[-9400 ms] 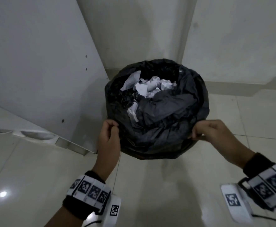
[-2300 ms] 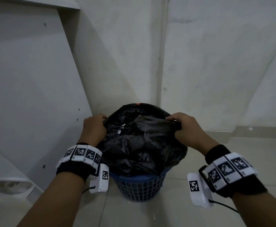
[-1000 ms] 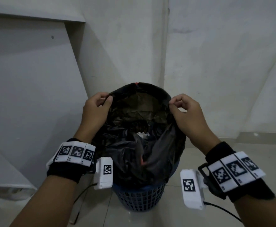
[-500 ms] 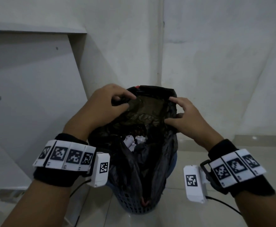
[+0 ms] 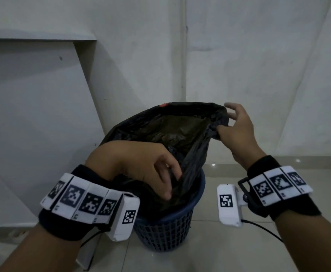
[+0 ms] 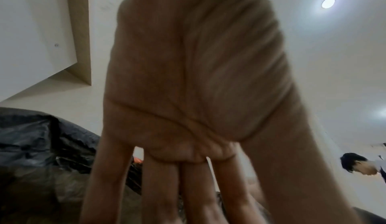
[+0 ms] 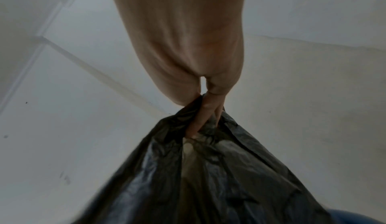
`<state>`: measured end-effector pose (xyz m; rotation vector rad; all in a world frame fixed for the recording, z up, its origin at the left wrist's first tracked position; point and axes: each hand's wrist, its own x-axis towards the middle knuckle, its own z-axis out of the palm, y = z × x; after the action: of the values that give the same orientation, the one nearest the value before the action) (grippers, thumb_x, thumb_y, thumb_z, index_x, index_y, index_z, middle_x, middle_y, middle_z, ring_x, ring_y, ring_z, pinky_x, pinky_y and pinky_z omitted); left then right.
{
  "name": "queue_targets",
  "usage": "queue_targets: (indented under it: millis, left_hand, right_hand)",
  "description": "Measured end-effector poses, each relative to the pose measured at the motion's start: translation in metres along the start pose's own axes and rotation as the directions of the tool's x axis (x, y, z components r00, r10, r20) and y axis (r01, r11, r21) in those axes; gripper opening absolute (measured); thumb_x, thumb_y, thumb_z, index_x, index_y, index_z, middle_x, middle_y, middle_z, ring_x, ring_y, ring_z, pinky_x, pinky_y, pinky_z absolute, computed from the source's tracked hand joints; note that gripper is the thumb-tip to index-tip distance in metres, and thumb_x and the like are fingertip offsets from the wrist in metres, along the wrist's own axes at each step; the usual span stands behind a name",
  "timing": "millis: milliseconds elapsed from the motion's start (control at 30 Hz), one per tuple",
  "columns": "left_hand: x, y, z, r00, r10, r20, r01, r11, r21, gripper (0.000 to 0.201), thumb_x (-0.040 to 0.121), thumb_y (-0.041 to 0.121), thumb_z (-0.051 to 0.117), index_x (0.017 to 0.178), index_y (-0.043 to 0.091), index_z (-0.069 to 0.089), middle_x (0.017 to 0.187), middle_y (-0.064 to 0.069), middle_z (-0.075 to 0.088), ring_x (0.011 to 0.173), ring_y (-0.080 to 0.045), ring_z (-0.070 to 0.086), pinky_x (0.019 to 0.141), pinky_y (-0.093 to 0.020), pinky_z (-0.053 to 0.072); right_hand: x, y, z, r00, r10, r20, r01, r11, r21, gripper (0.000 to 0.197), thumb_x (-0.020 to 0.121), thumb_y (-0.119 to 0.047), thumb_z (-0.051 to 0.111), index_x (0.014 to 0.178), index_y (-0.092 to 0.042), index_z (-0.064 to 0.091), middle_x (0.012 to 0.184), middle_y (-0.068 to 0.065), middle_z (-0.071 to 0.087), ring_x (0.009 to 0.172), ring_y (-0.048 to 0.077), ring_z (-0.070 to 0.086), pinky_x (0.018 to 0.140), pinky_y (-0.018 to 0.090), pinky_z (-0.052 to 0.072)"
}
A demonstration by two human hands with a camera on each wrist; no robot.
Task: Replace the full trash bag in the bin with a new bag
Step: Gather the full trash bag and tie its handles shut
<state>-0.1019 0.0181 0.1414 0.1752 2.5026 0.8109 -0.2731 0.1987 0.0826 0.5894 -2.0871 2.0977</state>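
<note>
Right hand (image 5: pixel 237 132) pinches the black bag's (image 5: pixel 172 130) raised rim; left hand (image 5: pixel 141 163) reaches inside, above the blue bin (image 5: pixel 168 232).

Since half a second ago the left hand (image 5: pixel 141 163) drops from the bag (image 5: pixel 172 130) rim to its near edge, fingers lying on the plastic low by the bin (image 5: pixel 168 230). The right hand (image 5: pixel 237 130) shifts outward and up, pinching the rim and stretching the mouth wide. The paper inside no longer shows.

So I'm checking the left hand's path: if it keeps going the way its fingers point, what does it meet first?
The left hand points down into the black trash bag; likely its gathered plastic first, inside the blue bin. Depth is unclear.
</note>
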Motion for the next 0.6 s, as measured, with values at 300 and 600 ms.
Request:
queue_targets:
  millis: [300,600]
  left_hand:
    - [0.02,-0.02,-0.014,0.606,0.125,-0.786,-0.169,0.985,0.027,0.011,0.091,0.027,0.072,0.099,0.031,0.077,0.083,0.016,0.075,0.078,0.006,0.068,0.073,-0.011,0.048]
    - [0.036,-0.016,-0.011,0.443,0.091,-0.892,-0.38,0.92,-0.095,0.023,0.094,0.016,0.067,0.113,0.028,0.067,0.086,0.006,0.074,0.073,-0.015,0.07,0.072,-0.02,0.056]
  right_hand:
    - [-0.007,-0.032,0.006,0.967,-0.234,0.104,0.256,0.86,-0.442,0.034,0.09,-0.027,0.066,0.124,-0.029,0.063,0.145,0.011,0.045,0.136,0.025,0.042,0.106,0.022,0.034]
    - [-0.03,-0.066,0.026,0.871,-0.123,0.476,0.362,0.815,-0.452,0.026,0.084,-0.057,0.067,0.097,-0.034,0.071,0.073,-0.01,0.068,0.067,-0.001,0.062,0.057,0.011,0.046]
